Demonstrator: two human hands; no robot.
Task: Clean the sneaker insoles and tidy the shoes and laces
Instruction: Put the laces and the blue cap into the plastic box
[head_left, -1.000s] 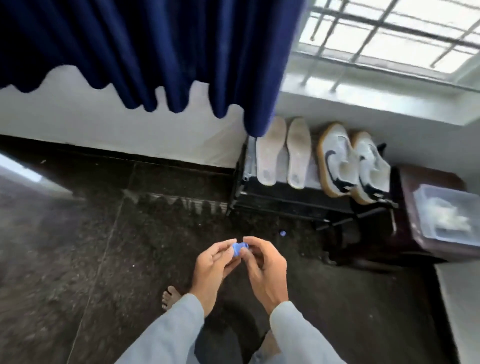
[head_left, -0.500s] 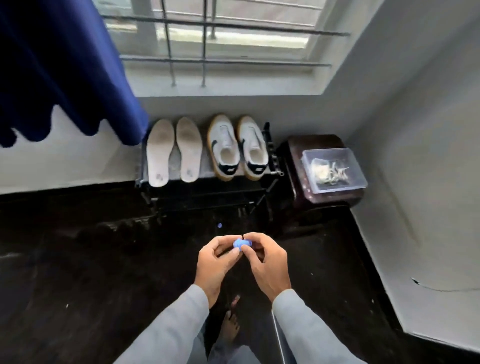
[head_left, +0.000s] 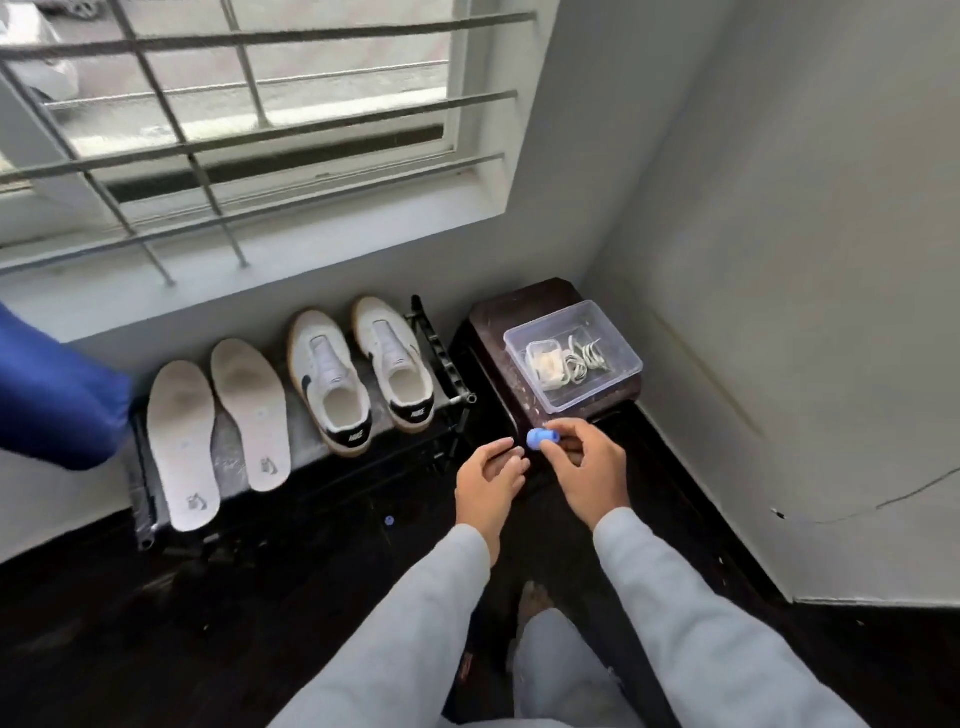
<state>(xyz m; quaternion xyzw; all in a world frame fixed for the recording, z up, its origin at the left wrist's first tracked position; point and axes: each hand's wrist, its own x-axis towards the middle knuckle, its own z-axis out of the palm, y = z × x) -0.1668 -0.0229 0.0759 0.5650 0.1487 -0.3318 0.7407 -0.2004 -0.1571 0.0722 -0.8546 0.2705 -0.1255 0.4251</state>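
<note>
**Blue piece pinched in the right hand, laces box just beyond it**

The right hand (head_left: 592, 475) pinches a small blue piece (head_left: 537, 438) between thumb and fingers (head_left: 569, 426); what the piece is cannot be told. The left hand (head_left: 491, 480) hangs just beside it with its fingers loosely curled, grasping nothing and not touching the piece.

The clear plastic box (head_left: 623, 358) lies straight ahead of the right hand and a little to its right, on a dark stand (head_left: 493, 317) in the corner. White laces (head_left: 584, 358) are coiled inside it. The right hand is plainly the nearer one to the box, so a move there would probably be a short forward reach.

The two sneakers (head_left: 332, 384) stand side by side on the shoe rack (head_left: 441, 358), ahead and to the left of the left hand. Their heels face the person and their toes point at the wall. The two insoles (head_left: 182, 447) lie further left on the same rack, parallel to the shoes and well apart from both hands.

"NIKE" reads on both black heel tabs, and a dark swoosh shows on the side of the left sneaker. Each insole has a small mark near the heel, too small to read
</note>
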